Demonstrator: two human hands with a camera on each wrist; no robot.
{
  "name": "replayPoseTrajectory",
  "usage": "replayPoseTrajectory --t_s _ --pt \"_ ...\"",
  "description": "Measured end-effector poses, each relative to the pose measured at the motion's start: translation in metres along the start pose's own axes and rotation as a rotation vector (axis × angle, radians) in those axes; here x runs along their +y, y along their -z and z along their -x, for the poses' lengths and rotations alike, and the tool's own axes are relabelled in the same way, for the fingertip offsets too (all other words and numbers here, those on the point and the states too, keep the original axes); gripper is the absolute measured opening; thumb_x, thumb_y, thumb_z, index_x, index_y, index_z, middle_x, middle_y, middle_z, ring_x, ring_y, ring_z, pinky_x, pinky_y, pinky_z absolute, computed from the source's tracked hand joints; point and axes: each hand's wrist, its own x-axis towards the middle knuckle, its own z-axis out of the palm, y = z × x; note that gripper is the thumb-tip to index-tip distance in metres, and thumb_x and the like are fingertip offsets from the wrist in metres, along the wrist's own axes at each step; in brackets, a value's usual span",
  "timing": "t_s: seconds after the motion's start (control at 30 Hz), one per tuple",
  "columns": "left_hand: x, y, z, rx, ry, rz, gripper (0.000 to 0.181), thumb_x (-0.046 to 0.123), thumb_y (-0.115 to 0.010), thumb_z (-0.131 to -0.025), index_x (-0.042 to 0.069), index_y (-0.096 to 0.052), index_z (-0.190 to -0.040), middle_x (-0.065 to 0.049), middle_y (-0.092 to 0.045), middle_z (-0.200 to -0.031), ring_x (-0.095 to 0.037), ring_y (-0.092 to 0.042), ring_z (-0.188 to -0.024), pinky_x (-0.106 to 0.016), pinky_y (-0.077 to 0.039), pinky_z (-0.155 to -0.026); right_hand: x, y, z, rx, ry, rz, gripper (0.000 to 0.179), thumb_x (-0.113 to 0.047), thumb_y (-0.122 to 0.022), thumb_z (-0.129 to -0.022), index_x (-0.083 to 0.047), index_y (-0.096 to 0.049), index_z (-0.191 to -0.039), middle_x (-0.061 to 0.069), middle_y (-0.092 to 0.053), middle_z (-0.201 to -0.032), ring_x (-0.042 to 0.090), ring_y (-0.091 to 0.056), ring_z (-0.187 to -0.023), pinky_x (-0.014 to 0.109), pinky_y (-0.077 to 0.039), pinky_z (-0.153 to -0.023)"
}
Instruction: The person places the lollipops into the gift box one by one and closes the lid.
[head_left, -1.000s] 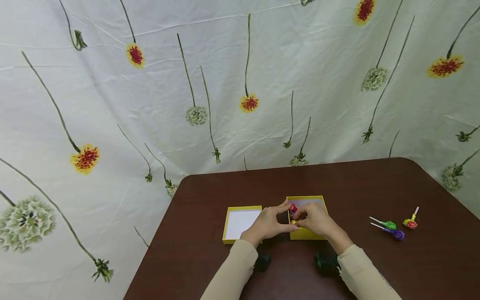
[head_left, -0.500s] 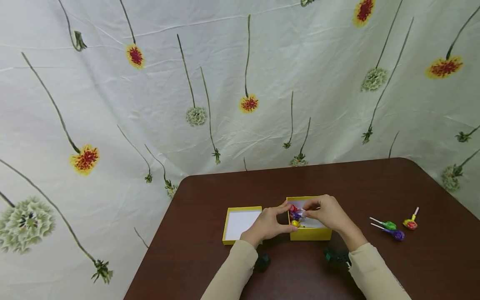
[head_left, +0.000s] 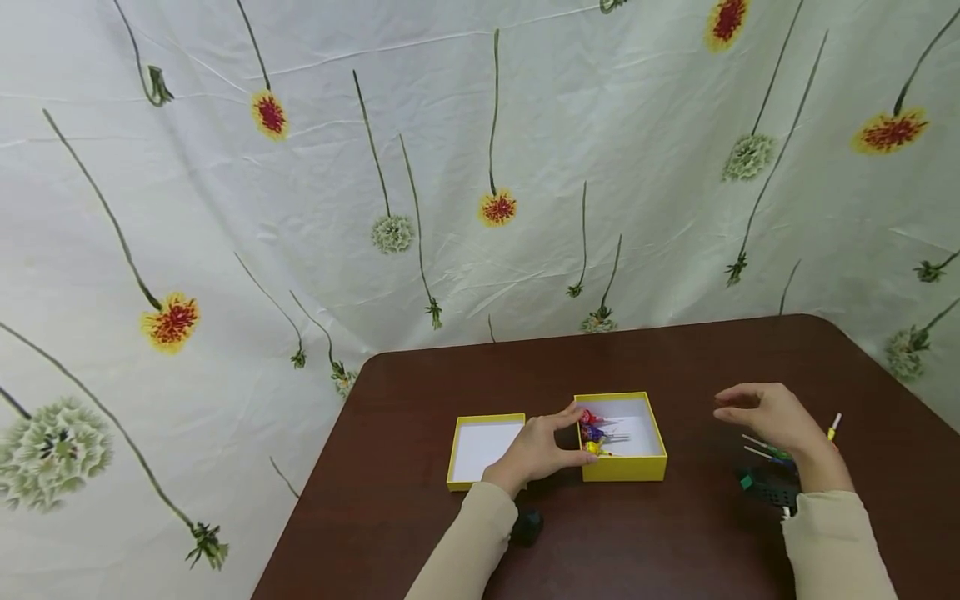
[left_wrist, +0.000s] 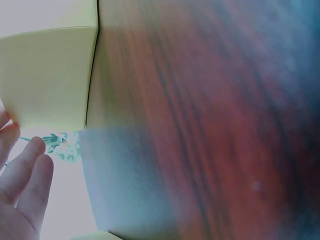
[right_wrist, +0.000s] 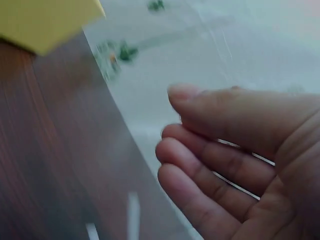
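Note:
Inside the yellow box point(head_left: 624, 471) several lollipops lie along the left wall: a red lollipop point(head_left: 588, 416), a purple lollipop point(head_left: 592, 433) and a yellow lollipop point(head_left: 592, 448), sticks pointing right. My left hand point(head_left: 536, 450) rests against the box's left end, thumb at the front corner and fingers spread toward the back. In the left wrist view a fingertip touches the pale box wall point(left_wrist: 47, 80). My right hand point(head_left: 780, 421) is in the air right of the box, fingers loosely bent, holding nothing. Below it, lollipop sticks point(right_wrist: 133, 215) show; their heads are largely hidden by the hand.
A shallow yellow-rimmed lid point(head_left: 452, 454), white inside, lies left of the box, partly behind the left hand. A yellow stick point(head_left: 832, 427) shows beyond the right hand. Dark wrist devices hang under both wrists. A flower-print cloth point(head_left: 450, 167) hangs behind the brown table point(head_left: 420, 375).
My right hand has let go of a lollipop inside the box and moved right, over the lollipops on the table. My left hand has stayed at the box's left end.

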Motion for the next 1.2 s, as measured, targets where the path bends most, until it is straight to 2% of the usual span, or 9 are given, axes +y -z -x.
replayPoseTrajectory --t_s 0.17,0.37,0.47,0.63,0.87,1.07,1.2 --pt "-0.001 -0.003 0.002 -0.011 0.011 -0.001 0.077 0.047 -0.079 -0.084 0.023 -0.047 -0.150 0.005 -0.037 -0.160 -0.023 -0.039 -0.147 -0.045 -0.037 -0.118 0.035 0.018 0.015 -0.027 -0.096 -0.006 0.046 -0.022 -0.068 -0.096 0.013 -0.061 -0.125 0.031 -0.066 -0.118 0.041 -0.065 -0.102 0.039 -0.057 -0.073" --pt "-0.001 -0.003 0.004 -0.005 0.014 -0.009 0.077 0.048 -0.078 -0.084 0.024 -0.047 -0.150 0.006 -0.037 -0.159 -0.022 -0.040 -0.147 -0.044 -0.037 -0.118 0.060 0.031 0.019 -0.115 -0.201 0.035 0.054 -0.025 -0.071 -0.093 0.016 -0.057 -0.126 0.036 -0.062 -0.121 0.051 -0.060 -0.106 0.054 -0.055 -0.079" --pt "-0.001 -0.003 0.004 -0.009 0.013 -0.007 0.077 0.047 -0.078 -0.084 0.023 -0.047 -0.150 0.005 -0.037 -0.160 -0.022 -0.040 -0.147 -0.044 -0.037 -0.118 0.067 0.031 0.018 -0.158 -0.231 0.057 0.056 -0.027 -0.074 -0.091 0.017 -0.059 -0.122 0.036 -0.063 -0.118 0.053 -0.059 -0.106 0.053 -0.054 -0.078" --pt "-0.001 -0.002 0.002 -0.012 0.014 -0.017 0.077 0.049 -0.077 -0.084 0.024 -0.047 -0.150 0.007 -0.036 -0.160 -0.022 -0.039 -0.147 -0.043 -0.036 -0.118 0.071 0.031 0.020 -0.189 -0.215 0.046 0.054 -0.023 -0.073 -0.091 0.020 -0.058 -0.120 0.037 -0.064 -0.113 0.047 -0.064 -0.100 0.052 -0.055 -0.078" --pt "0.000 0.000 0.000 -0.015 0.018 -0.021 0.076 0.048 -0.077 -0.085 0.024 -0.047 -0.150 0.006 -0.037 -0.160 -0.023 -0.039 -0.147 -0.045 -0.036 -0.119 0.075 0.034 0.027 -0.253 -0.227 0.006 0.052 -0.020 -0.065 -0.097 0.022 -0.054 -0.125 0.038 -0.062 -0.120 0.048 -0.062 -0.107 0.053 -0.056 -0.082" --pt "0.002 0.003 -0.001 -0.013 0.013 -0.030 0.076 0.048 -0.077 -0.085 0.023 -0.047 -0.150 0.006 -0.037 -0.160 -0.023 -0.040 -0.147 -0.044 -0.037 -0.118 0.075 0.034 0.029 -0.265 -0.217 -0.009 0.044 -0.010 -0.063 -0.096 0.023 -0.053 -0.123 0.041 -0.060 -0.119 0.044 -0.065 -0.103 0.051 -0.058 -0.081" --pt "0.003 0.004 -0.001 -0.018 0.014 -0.034 0.076 0.048 -0.077 -0.085 0.023 -0.047 -0.150 0.006 -0.037 -0.160 -0.023 -0.040 -0.147 -0.044 -0.037 -0.118 0.076 0.034 0.028 -0.254 -0.222 0.013 0.042 -0.013 -0.067 -0.094 0.020 -0.059 -0.118 0.036 -0.065 -0.113 0.043 -0.065 -0.100 0.052 -0.057 -0.080"
